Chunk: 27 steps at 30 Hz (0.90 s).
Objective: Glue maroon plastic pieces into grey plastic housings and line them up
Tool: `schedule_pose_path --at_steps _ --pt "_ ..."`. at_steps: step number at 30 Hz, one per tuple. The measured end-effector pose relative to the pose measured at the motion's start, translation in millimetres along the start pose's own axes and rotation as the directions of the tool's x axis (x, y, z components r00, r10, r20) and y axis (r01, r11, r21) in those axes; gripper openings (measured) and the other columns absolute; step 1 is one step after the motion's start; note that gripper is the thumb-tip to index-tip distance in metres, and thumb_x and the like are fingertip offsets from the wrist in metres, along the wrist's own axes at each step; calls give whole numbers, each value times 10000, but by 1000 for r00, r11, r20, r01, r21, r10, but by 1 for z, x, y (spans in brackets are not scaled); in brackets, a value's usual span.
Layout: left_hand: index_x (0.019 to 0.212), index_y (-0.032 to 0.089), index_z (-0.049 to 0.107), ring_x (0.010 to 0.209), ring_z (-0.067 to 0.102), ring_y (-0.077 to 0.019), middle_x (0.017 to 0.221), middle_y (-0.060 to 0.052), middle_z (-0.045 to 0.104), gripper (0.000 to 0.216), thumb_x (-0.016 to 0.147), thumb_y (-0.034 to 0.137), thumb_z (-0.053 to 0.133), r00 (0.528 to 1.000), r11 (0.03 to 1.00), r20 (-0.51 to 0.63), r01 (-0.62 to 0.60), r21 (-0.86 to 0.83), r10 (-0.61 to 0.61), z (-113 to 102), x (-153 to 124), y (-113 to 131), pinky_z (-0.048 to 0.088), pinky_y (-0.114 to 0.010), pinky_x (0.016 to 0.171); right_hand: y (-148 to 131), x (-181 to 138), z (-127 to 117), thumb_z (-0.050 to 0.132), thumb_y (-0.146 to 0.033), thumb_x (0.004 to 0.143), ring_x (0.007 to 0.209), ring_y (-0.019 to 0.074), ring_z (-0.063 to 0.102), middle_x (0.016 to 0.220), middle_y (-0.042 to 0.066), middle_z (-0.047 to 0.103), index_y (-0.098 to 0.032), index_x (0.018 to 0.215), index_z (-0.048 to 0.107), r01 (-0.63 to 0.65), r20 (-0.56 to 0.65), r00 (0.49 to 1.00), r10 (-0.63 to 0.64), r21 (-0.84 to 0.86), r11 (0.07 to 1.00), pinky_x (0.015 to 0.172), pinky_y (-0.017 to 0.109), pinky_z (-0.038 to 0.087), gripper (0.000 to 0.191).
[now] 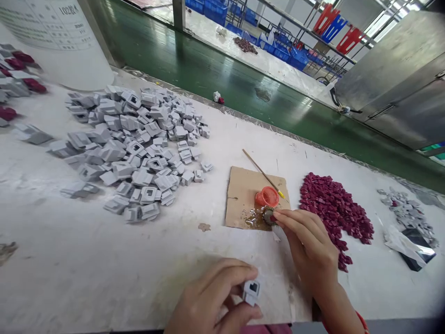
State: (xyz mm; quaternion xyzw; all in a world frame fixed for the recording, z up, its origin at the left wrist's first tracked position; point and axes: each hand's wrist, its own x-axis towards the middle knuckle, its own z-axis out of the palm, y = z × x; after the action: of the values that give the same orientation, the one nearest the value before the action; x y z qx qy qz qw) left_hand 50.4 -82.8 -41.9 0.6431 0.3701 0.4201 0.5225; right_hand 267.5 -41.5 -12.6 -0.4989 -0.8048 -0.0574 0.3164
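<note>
Head view, angled down over a white worktable. At 6 o'clock, left hand, fingers curled, thumb and forefinger pinching a small grey housing with a square dark opening, held close above the table's near edge. At 5 o'clock, right hand, reaching toward centre, fingers straight and pressed close together, tips at a small round dark object sitting in a wet, glossy smear; could not tell whether pinched or merely touched. Sat on a cardboard square at centre, with an orange-red cap touching the round object at its 12 o'clock and a thin stick slanting off toward 11 o'clock.

Judged well short of done. At 10 o'clock, a big heap of loose grey housings, seemingly all without inserts. At 3 o'clock, a broad mound of dark red pieces, just beside the right hand. At the far 9 o'clock edge, blurred, a few grey pieces paired with red ones, possibly finished, and far fewer than either heap. Only one housing in hand.

Elsewhere: a scatter of grey bits and a shiny bag out past the red mound; a white drum at 11 o'clock.
</note>
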Motion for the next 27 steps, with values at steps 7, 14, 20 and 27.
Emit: schedule_pose_path --at_steps 7,14,20,27 --pt "935 214 540 746 614 -208 834 -2 673 215 824 206 724 988 898 -25 -131 421 155 0 3 -13 521 -324 638 -47 -20 -9 611 -29 855 856 145 638 923 33 669 -188 1004 659 -299 -24 945 326 344 890 692 233 549 223" --pt "938 217 540 741 596 -193 818 8 652 172 850 148 670 992 899 -36 -95 427 122 3 3 -8 486 -307 637 -80 -40 6 602 28 806 807 154 649 878 43 668 -165 968 667 -304 -48 933 356 423 853 668 244 563 260" --pt "951 209 544 744 588 -193 807 -4 643 135 878 105 589 991 895 -24 -110 433 134 2 3 -8 481 -303 649 -77 -37 8 608 48 803 820 164 644 878 67 662 -134 989 652 -214 -8 971 239 416 884 652 260 573 264" --pt "911 215 522 716 593 -186 780 2 626 115 887 109 559 989 863 -12 -120 491 144 1 4 -8 487 -292 643 -80 -37 10 585 1 876 879 157 636 930 74 648 -150 1046 622 -246 118 969 217 390 887 724 258 598 231"
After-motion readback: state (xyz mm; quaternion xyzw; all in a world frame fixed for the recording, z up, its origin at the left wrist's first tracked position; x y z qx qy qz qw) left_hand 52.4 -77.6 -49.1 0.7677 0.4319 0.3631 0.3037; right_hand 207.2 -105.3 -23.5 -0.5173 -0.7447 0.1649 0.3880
